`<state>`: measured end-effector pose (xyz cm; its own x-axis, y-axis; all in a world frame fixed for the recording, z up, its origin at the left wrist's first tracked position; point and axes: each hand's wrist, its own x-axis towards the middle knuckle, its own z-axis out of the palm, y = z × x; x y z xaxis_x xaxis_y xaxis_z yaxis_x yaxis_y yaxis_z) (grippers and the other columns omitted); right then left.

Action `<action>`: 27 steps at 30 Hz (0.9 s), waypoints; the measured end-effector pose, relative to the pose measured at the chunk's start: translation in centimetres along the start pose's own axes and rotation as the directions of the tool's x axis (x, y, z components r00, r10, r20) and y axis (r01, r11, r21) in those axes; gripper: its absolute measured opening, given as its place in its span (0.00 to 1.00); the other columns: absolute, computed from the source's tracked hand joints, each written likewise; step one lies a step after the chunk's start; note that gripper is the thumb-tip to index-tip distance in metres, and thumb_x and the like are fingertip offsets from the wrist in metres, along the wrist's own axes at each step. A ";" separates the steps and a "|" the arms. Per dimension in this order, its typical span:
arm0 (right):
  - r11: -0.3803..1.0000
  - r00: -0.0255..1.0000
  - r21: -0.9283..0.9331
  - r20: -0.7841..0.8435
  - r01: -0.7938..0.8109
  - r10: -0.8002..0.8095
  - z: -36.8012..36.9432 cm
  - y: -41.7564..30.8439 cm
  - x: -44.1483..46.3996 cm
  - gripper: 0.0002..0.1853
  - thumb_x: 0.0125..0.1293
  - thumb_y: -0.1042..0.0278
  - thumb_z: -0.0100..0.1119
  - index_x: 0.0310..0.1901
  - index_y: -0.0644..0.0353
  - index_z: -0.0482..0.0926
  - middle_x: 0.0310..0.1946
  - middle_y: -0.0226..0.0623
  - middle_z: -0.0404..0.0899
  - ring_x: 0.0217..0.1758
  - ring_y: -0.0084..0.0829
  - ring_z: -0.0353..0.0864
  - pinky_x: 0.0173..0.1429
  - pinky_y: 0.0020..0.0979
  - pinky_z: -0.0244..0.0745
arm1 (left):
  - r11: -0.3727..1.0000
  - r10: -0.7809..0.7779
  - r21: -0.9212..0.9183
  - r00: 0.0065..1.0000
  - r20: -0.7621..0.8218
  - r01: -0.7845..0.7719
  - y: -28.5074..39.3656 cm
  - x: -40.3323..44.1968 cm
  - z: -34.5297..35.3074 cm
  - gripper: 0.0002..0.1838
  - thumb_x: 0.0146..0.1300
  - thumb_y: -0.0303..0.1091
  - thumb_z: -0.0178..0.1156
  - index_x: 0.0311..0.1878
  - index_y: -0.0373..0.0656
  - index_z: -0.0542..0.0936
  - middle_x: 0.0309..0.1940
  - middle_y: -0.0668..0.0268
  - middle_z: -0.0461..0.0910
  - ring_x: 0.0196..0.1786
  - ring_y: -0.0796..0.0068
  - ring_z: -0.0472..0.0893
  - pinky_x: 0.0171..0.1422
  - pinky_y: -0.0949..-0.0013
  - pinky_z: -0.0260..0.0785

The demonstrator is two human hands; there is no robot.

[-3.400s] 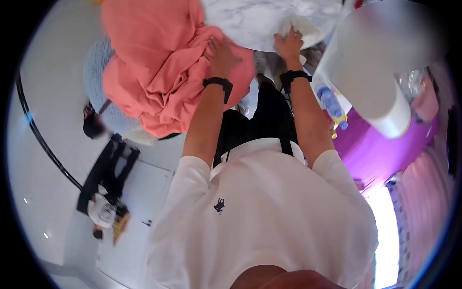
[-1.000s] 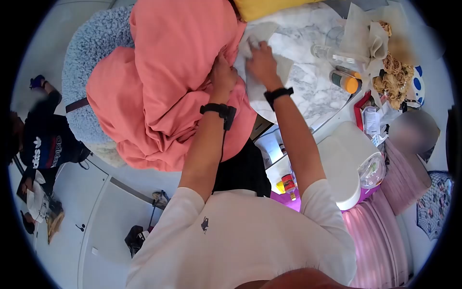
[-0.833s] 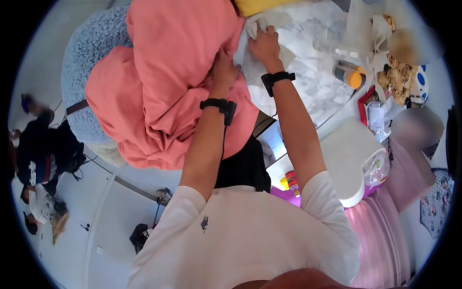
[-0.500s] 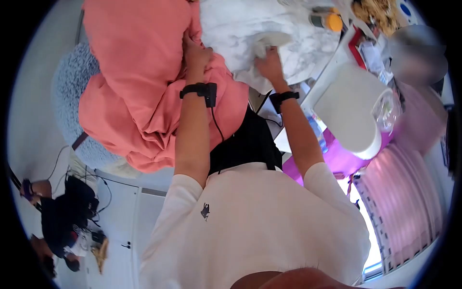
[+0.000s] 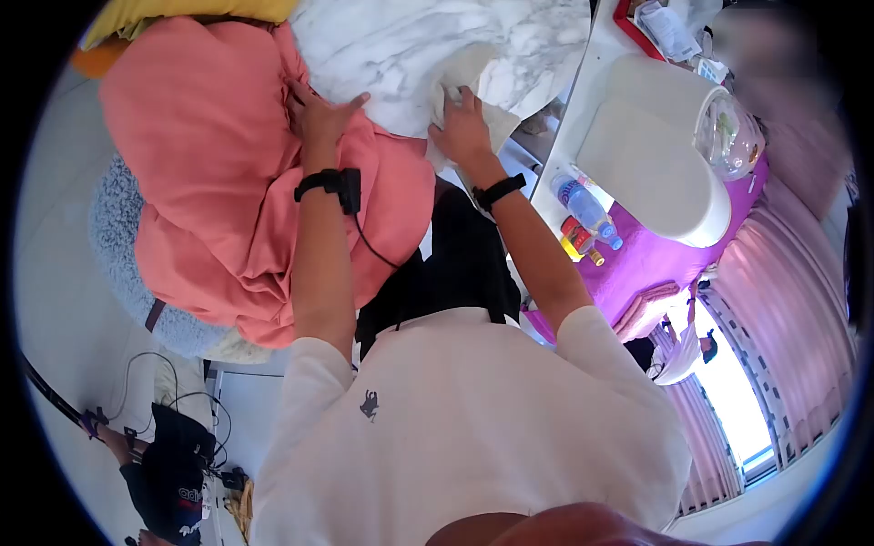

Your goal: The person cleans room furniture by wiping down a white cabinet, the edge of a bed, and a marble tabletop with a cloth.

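Note:
My left hand lies against the edge of a large heap of salmon-pink fabric, its thumb stretched out and its fingers apart. Beside that heap is a white marble-patterned tabletop. Near the table's edge my right hand presses on a pale beige cloth, fingers bent over it. Part of the cloth is hidden under the hand. Each wrist wears a black strap.
A white bin-like container stands to the right, near a clear plastic bottle and a purple cover. A fluffy grey-blue seat is under the fabric. Other people are at both sides; cables trail at lower left.
My view has shifted, bringing yellow fabric and bottles into sight. The left hand's thumb has spread away from the pink fabric. The right hand and cloth are nearer the table's edge.

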<state>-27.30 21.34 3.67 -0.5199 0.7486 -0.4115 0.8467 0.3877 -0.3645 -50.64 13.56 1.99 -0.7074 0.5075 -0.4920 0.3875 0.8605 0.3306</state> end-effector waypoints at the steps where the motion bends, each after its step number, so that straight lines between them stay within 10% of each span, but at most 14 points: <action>1: 0.998 0.992 -0.002 -0.111 0.058 -0.058 0.3 1.0 0.8 0.36 0.55 0.53 0.63 0.57 0.77 0.72 0.58 0.71 0.68 0.65 0.58 0.67 0.64 0.49 0.70 | 1.000 0.006 0.002 1.000 -0.002 -0.006 -0.2 -0.1 0.4 0.77 0.35 0.68 0.75 0.77 0.35 0.38 0.73 0.39 0.49 0.75 0.42 0.55 0.75 0.51 0.56; 6: 0.974 0.991 -0.181 -0.023 -0.137 0.135 -2.8 12.0 9.5 0.42 0.63 0.45 0.53 0.65 0.80 0.64 0.68 0.68 0.60 0.74 0.55 0.59 0.78 0.40 0.52 | 0.929 0.168 0.319 0.981 0.094 -0.189 0.8 -2.0 0.9 0.77 0.36 0.69 0.73 0.77 0.36 0.36 0.75 0.35 0.41 0.79 0.41 0.42 0.80 0.50 0.40; 11: 0.921 0.909 0.055 -0.152 -0.385 0.389 -7.8 21.7 12.8 0.41 0.60 0.42 0.55 0.57 0.81 0.69 0.55 0.70 0.74 0.64 0.60 0.72 0.69 0.45 0.67 | 0.933 0.185 0.296 0.978 0.095 -0.206 0.0 -1.5 2.2 0.78 0.37 0.69 0.73 0.77 0.36 0.32 0.75 0.33 0.37 0.79 0.40 0.35 0.80 0.49 0.31; 19: 0.847 0.860 -0.153 -0.113 -0.509 0.497 -1.7 11.5 4.6 0.42 0.66 0.42 0.49 0.62 0.81 0.64 0.63 0.81 0.59 0.62 0.67 0.72 0.66 0.49 0.71 | 0.951 0.123 0.263 0.979 0.162 -0.163 0.5 -0.2 2.3 0.83 0.34 0.65 0.77 0.75 0.36 0.24 0.75 0.32 0.30 0.79 0.39 0.31 0.81 0.49 0.30; 22: 0.889 0.898 -0.256 0.126 -0.380 0.421 0.3 3.8 1.2 0.47 0.64 0.45 0.52 0.65 0.89 0.55 0.68 0.78 0.52 0.69 0.70 0.60 0.64 0.47 0.72 | 0.969 0.071 0.219 0.975 0.208 -0.117 0.6 -0.6 1.8 0.85 0.32 0.64 0.79 0.74 0.36 0.22 0.75 0.31 0.27 0.79 0.39 0.29 0.81 0.50 0.29; 27: 0.969 0.954 -0.155 0.204 -0.191 0.220 2.8 -4.7 -2.3 0.54 0.55 0.45 0.64 0.74 0.73 0.48 0.75 0.66 0.40 0.76 0.70 0.42 0.71 0.51 0.63 | 0.976 0.090 0.177 0.978 0.190 -0.125 -0.2 0.2 2.7 0.87 0.30 0.64 0.80 0.74 0.38 0.21 0.73 0.27 0.25 0.79 0.36 0.28 0.80 0.48 0.29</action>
<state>-30.37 16.27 3.99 -0.3328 0.6900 -0.6428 0.9374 0.3162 -0.1459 -49.28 13.61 -0.33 -0.5440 0.5821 -0.6044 0.5712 0.7845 0.2414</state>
